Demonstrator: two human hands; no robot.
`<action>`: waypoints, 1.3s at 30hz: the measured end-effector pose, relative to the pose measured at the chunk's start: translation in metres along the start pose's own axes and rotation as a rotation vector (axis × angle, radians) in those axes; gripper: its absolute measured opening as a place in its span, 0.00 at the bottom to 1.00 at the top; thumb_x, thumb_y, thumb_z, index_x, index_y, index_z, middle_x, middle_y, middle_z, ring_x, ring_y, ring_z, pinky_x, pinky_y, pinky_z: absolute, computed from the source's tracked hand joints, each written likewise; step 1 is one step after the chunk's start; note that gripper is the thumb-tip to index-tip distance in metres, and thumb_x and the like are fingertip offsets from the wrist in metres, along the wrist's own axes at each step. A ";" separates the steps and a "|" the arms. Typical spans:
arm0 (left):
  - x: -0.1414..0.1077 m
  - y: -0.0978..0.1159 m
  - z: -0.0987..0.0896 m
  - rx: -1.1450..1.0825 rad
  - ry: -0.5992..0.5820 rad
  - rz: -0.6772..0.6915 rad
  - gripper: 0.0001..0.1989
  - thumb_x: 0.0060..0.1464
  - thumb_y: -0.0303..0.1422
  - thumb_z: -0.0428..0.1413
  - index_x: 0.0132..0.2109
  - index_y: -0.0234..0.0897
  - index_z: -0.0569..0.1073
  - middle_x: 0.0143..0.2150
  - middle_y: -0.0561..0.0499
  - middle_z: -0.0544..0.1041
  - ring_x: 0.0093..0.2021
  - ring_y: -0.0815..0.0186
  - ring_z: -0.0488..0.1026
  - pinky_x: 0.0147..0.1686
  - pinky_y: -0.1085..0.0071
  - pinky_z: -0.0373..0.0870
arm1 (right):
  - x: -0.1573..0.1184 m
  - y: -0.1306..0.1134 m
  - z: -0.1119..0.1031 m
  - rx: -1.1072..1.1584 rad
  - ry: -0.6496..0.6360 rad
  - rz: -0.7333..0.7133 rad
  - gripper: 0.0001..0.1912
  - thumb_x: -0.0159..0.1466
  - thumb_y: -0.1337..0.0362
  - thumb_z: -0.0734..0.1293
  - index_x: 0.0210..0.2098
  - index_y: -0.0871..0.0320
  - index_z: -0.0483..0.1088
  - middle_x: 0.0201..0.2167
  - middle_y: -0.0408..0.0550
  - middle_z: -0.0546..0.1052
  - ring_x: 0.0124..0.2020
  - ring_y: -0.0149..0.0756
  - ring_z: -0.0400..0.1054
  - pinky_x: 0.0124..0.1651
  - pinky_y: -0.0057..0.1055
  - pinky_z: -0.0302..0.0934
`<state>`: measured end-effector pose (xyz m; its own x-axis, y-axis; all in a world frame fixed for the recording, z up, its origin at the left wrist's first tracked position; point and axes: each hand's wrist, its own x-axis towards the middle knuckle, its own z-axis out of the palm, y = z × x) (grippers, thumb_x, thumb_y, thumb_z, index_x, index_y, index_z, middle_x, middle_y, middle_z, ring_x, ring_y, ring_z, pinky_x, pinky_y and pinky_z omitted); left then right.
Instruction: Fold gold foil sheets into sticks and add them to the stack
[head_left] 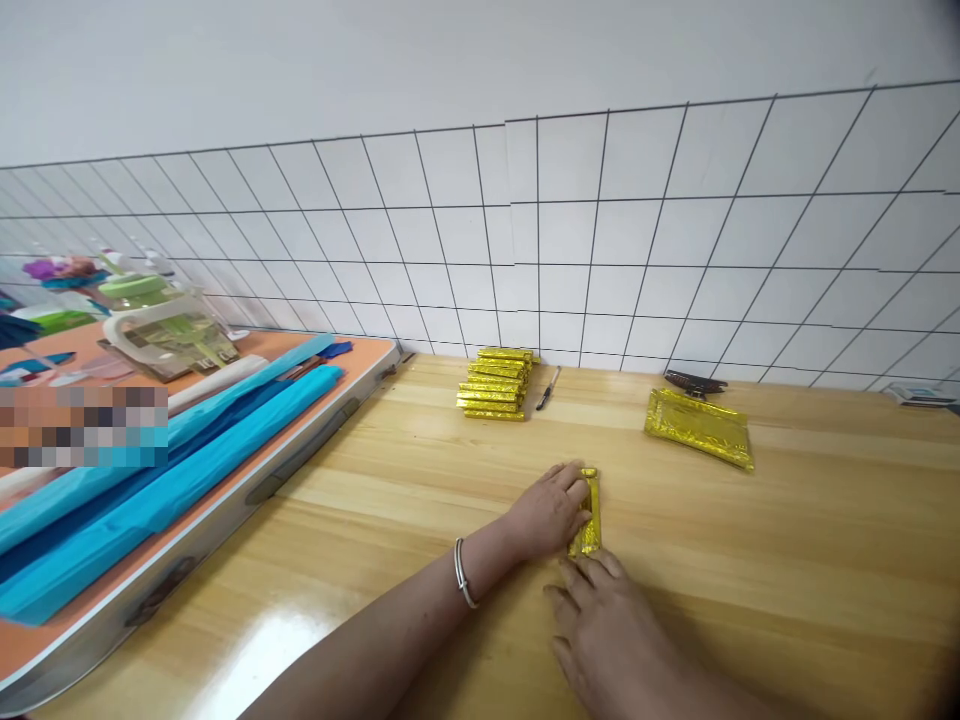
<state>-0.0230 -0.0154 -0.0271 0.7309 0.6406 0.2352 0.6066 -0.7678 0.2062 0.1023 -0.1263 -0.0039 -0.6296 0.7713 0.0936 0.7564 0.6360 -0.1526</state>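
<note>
A narrow folded strip of shiny gold foil paper (592,512) lies lengthwise away from me on the wooden table. My left hand (549,512), with a silver bangle at the wrist, curls its fingers over the strip's left edge and far part. Below it, my right hand (600,610) rests its fingertips at the strip's near end, fingers somewhat apart. The left fingers cover part of the foil. Farther back is a pile of similar folded gold strips (496,385). At the right lies a stack of flat gold foil sheets (699,428).
A pen (548,389) lies beside the pile. A dark hair clip (696,383) sits behind the foil stack. On the left, an orange-topped table (367,352) holds blue paper rolls (225,465) and a clear container with a pale handle (180,335). A tiled wall (570,240) borders the back.
</note>
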 end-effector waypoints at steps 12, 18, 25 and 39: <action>0.029 -0.033 -0.012 -0.016 -0.146 0.303 0.14 0.57 0.44 0.50 0.45 0.42 0.70 0.48 0.47 0.73 0.54 0.62 0.63 0.53 0.66 0.57 | 0.044 0.146 -0.004 0.421 0.216 0.195 0.23 0.63 0.68 0.52 0.56 0.55 0.62 0.53 0.47 0.70 0.53 0.36 0.65 0.54 0.36 0.59; 0.007 -0.015 -0.013 -0.103 -0.060 0.194 0.20 0.61 0.42 0.44 0.55 0.37 0.65 0.56 0.45 0.68 0.57 0.64 0.62 0.58 0.69 0.55 | 0.043 0.150 0.008 0.160 0.052 -0.010 0.28 0.59 0.72 0.55 0.58 0.55 0.60 0.56 0.48 0.67 0.56 0.37 0.61 0.58 0.38 0.53; -0.048 0.034 -0.014 0.007 -0.112 -0.019 0.33 0.59 0.51 0.38 0.64 0.33 0.52 0.64 0.41 0.55 0.65 0.56 0.49 0.62 0.60 0.44 | 0.037 0.144 0.006 0.006 0.037 0.082 0.29 0.60 0.69 0.56 0.61 0.54 0.55 0.57 0.49 0.66 0.58 0.39 0.57 0.59 0.41 0.49; -0.006 -0.036 -0.015 -0.034 -0.140 0.094 0.33 0.59 0.50 0.42 0.65 0.38 0.46 0.62 0.44 0.60 0.66 0.56 0.43 0.62 0.54 0.39 | -0.013 0.160 0.002 0.003 0.070 0.200 0.29 0.62 0.57 0.59 0.61 0.54 0.55 0.55 0.53 0.68 0.55 0.44 0.59 0.55 0.42 0.54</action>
<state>-0.0540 0.0087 -0.0215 0.8218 0.5568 0.1211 0.5242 -0.8220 0.2223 0.2313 -0.0348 -0.0316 -0.4529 0.8822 0.1291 0.8646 0.4699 -0.1781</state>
